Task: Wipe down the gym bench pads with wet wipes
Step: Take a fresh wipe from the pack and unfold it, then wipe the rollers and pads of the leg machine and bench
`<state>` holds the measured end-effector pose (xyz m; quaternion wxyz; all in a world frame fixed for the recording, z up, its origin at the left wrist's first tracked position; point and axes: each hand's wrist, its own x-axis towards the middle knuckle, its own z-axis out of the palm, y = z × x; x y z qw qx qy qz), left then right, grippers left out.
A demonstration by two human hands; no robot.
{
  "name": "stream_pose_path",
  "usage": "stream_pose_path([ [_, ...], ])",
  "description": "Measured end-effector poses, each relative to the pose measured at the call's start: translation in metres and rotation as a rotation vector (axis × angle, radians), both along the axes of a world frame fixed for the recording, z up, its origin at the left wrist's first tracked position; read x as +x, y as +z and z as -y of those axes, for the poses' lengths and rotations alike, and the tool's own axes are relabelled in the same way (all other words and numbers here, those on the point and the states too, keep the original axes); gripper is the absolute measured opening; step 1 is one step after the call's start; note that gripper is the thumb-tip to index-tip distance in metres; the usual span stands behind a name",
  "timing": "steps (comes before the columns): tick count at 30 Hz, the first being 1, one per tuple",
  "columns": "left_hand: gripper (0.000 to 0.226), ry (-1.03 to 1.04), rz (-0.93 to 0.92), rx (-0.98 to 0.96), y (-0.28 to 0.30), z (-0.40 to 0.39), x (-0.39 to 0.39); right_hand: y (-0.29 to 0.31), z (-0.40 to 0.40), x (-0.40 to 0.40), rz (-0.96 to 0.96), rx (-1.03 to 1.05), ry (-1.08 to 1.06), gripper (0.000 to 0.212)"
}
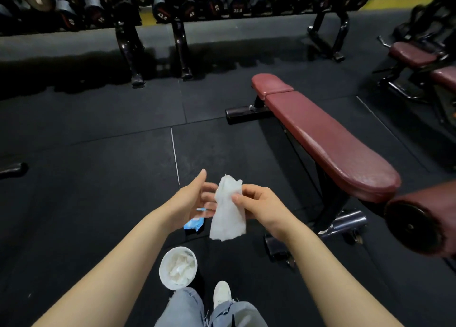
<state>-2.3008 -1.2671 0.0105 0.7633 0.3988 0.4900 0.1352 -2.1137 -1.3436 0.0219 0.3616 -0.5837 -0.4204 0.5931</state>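
Note:
My right hand pinches a white wet wipe by its upper part, and the wipe hangs down crumpled in front of me. My left hand is beside it with the thumb up and the fingers stretched to the wipe's left edge. A blue wipes pack shows just under my left wrist; I cannot tell whether it lies on the floor. The maroon gym bench has a long pad and a short pad. It stands to the right of my hands, apart from the wipe.
A white bin with crumpled wipes stands on the black rubber floor by my shoe. A maroon foam roller sticks out at the bench's near end. A dumbbell rack lines the back, and another bench stands far right.

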Motion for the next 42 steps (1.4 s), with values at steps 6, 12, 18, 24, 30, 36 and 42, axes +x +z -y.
stream_pose_path([
  [6, 0.044, -0.172, 0.120, -0.120, -0.012, 0.013, 0.018, 0.005, 0.016, 0.008, 0.057, -0.017, -0.291, 0.020],
  [12, 0.007, -0.256, 0.078, 0.175, -0.006, 0.011, 0.034, 0.009, 0.048, 0.003, 0.124, -0.027, -0.479, 0.015],
  [18, 0.030, -0.484, 0.192, 0.226, 0.017, 0.019, 0.040, 0.019, 0.092, -0.017, -0.059, 0.059, -0.711, 0.029],
  [24, 0.030, -0.668, 0.236, 0.289, 0.025, 0.045, 0.060, 0.025, 0.142, -0.036, -0.064, 0.072, -1.017, 0.034],
  [30, 0.018, -0.872, 0.263, 0.477, 0.045, 0.079, 0.091, 0.045, 0.191, -0.043, 0.354, 0.108, -1.085, 0.016],
  [36, 0.013, -1.003, 0.327, 0.596, 0.061, 0.136, 0.130, 0.053, 0.242, -0.035, 0.001, 0.134, -1.362, 0.044],
  [42, 0.015, -1.158, 0.321, 0.767, 0.070, 0.202, 0.181, 0.059, 0.308, -0.011, -0.032, 0.048, -1.412, 0.017],
])
